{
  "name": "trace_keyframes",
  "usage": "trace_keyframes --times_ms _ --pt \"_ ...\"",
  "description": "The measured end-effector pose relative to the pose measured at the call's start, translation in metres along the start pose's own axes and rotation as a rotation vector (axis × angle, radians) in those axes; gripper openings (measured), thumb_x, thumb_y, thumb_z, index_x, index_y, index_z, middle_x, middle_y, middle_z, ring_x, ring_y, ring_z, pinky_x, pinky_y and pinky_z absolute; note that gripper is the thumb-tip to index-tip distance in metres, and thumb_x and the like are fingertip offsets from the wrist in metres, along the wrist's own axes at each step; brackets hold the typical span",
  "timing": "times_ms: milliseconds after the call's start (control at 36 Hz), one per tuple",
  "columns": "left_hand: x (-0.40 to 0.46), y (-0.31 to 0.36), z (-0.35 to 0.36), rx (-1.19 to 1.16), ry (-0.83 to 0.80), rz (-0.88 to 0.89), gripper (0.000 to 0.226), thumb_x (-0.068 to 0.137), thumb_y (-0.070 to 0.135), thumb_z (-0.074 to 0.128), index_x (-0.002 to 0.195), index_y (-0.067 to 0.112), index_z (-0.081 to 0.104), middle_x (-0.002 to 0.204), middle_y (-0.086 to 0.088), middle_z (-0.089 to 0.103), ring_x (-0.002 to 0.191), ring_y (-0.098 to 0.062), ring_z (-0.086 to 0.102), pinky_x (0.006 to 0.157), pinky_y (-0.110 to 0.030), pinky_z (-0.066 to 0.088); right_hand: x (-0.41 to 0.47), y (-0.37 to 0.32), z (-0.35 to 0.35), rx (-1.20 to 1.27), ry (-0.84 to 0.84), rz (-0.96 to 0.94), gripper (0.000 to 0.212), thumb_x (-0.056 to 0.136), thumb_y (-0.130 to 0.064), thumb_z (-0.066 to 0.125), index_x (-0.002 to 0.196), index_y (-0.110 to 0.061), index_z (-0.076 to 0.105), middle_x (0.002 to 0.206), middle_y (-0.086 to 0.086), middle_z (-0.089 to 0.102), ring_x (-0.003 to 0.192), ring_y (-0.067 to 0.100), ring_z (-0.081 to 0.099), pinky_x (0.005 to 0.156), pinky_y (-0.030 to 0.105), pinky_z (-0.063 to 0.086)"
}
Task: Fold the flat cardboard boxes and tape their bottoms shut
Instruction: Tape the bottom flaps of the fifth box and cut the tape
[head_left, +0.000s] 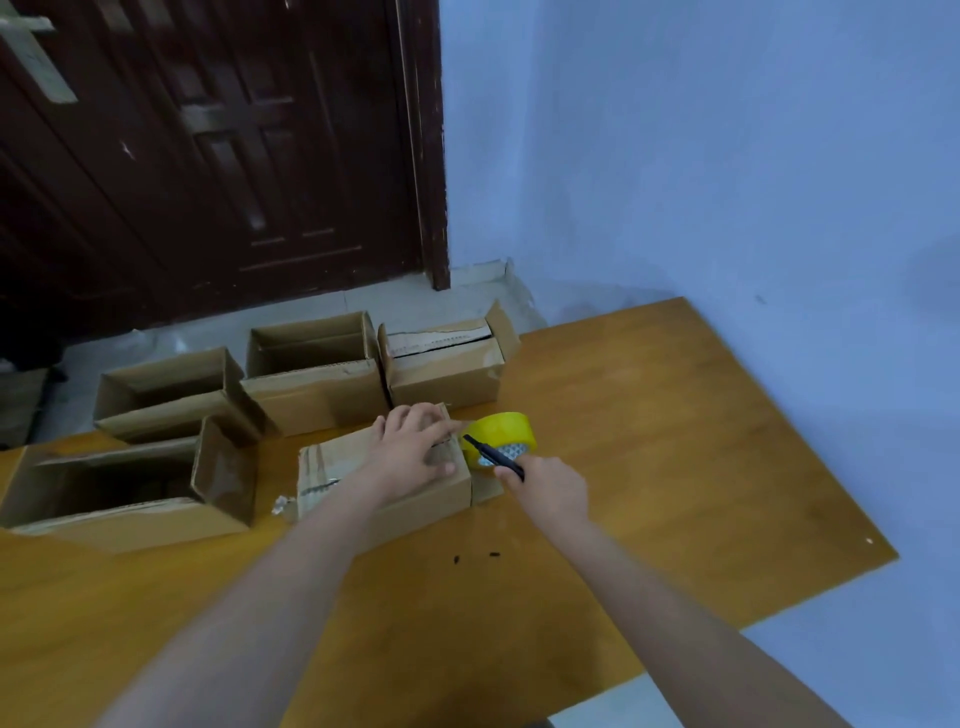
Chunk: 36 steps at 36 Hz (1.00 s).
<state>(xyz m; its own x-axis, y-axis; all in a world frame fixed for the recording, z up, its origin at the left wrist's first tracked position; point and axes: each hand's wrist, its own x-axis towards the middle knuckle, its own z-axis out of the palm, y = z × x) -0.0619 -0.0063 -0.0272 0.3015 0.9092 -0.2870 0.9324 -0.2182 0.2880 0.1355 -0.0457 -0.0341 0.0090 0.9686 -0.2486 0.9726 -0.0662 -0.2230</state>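
**Yellow tape at the box end: cut it clean**

Cardboard is under your left hand (415, 447): the box (384, 486) you are taping lies bottom-up on the wooden table (675, 441), and your palm and straightened fingers press flat on its right end, not curled round anything. Just beside that end stands the yellow tape roll (498, 436), apparently touching the box. Your right hand (545, 488) grasps a slim black cutter (493, 457), its tip pointing up-left across the face of the roll toward the box edge.

This looks like the moment to sever the strip. Keep the left hand pressing down so the tape stays taut and the flaps do not lift. Bring the blade to the tape between roll and box edge, cutting away from your left fingertips, which sit close to the blade's path. I cannot tell whether the blade is out. Afterwards, smooth the loose end down over the box's side.

Four finished boxes (311, 374) stand open-topped behind and to the left.
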Motion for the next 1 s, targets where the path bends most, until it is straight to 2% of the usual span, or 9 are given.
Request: trace_keyframes --times_ms 111,222,333,472,694,833,917,1000 --pt "0.004 0.004 -0.005 0.051 -0.036 -0.014 0.060 0.088 0.047 0.057 0.141 0.047 0.029 0.145 0.005 0.020 0.138 -0.027 0.007 0.115 -0.055 0.008 0.002 -0.005 -0.003 0.002 0.003 0.001 0.047 0.097 -0.053 0.037 0.100 -0.013 0.060 0.078 0.005 0.057 0.064 0.022 0.048 0.043 0.028 0.028" --pt "0.012 0.011 -0.014 0.114 -0.108 -0.040 0.063 0.086 0.045 0.060 0.141 0.046 0.031 0.139 0.003 0.022 0.131 -0.026 0.015 0.110 -0.054 0.021 0.004 -0.007 -0.009 -0.036 0.008 -0.051 0.046 0.097 -0.053 0.037 0.100 -0.013 0.060 0.087 0.008 0.066 0.065 0.022 0.047 0.041 0.026 0.023" --pt "0.019 0.016 -0.020 0.164 -0.179 -0.057 0.065 0.085 0.043 0.062 0.142 0.041 0.031 0.135 0.000 0.022 0.126 -0.026 0.019 0.105 -0.053 0.029 0.005 -0.008 -0.013 -0.064 0.006 -0.089 0.044 0.097 -0.053 0.037 0.099 -0.015 0.061 0.072 0.002 0.053 0.063 0.021 0.048 0.041 0.026 0.023" --pt "0.022 0.017 -0.023 0.161 -0.216 -0.061 0.065 0.085 0.041 0.063 0.142 0.038 0.033 0.131 -0.001 0.022 0.125 -0.027 0.019 0.107 -0.058 0.027 0.009 -0.006 -0.018 -0.083 -0.016 -0.122 0.043 0.097 -0.053 0.038 0.102 -0.018 0.063 0.072 -0.001 0.051 0.063 0.020 0.048 0.041 0.025 0.024" --pt "0.020 0.018 -0.020 0.162 -0.187 -0.060 0.061 0.084 0.039 0.065 0.139 0.036 0.037 0.132 -0.002 0.023 0.125 -0.027 0.020 0.108 -0.061 0.024 0.011 -0.003 -0.022 -0.104 -0.046 -0.144 0.039 0.097 -0.049 0.039 0.106 -0.019 0.062 0.076 0.000 0.053 0.065 0.021 0.049 0.041 0.024 0.025" --pt "0.021 0.017 -0.018 0.162 -0.174 -0.052 0.060 0.084 0.040 0.065 0.137 0.036 0.039 0.132 -0.002 0.023 0.125 -0.027 0.020 0.109 -0.061 0.024 0.008 -0.002 -0.022 -0.121 -0.038 -0.166 0.038 0.098 -0.049 0.040 0.107 -0.019 0.061 0.085 0.005 0.064 0.066 0.020 0.048 0.041 0.025 0.025" --pt "0.020 0.017 -0.019 0.158 -0.174 -0.050 0.060 0.084 0.039 0.065 0.138 0.036 0.038 0.132 -0.001 0.023 0.125 -0.027 0.020 0.109 -0.061 0.023 0.005 0.002 -0.020 -0.150 -0.050 -0.162 0.040 0.098 -0.049 0.039 0.103 -0.016 0.060 0.071 0.000 0.051 0.064 0.020 0.048 0.041 0.025 0.025" --pt "0.019 0.017 -0.019 0.156 -0.164 -0.045 0.061 0.084 0.039 0.065 0.138 0.036 0.038 0.133 -0.001 0.023 0.126 -0.027 0.020 0.109 -0.059 0.023 0.004 0.007 -0.016 -0.153 -0.047 -0.156 0.043 0.097 -0.052 0.038 0.099 -0.015 0.061 0.072 0.000 0.050 0.064 0.019 0.048 0.041 0.025 0.025"
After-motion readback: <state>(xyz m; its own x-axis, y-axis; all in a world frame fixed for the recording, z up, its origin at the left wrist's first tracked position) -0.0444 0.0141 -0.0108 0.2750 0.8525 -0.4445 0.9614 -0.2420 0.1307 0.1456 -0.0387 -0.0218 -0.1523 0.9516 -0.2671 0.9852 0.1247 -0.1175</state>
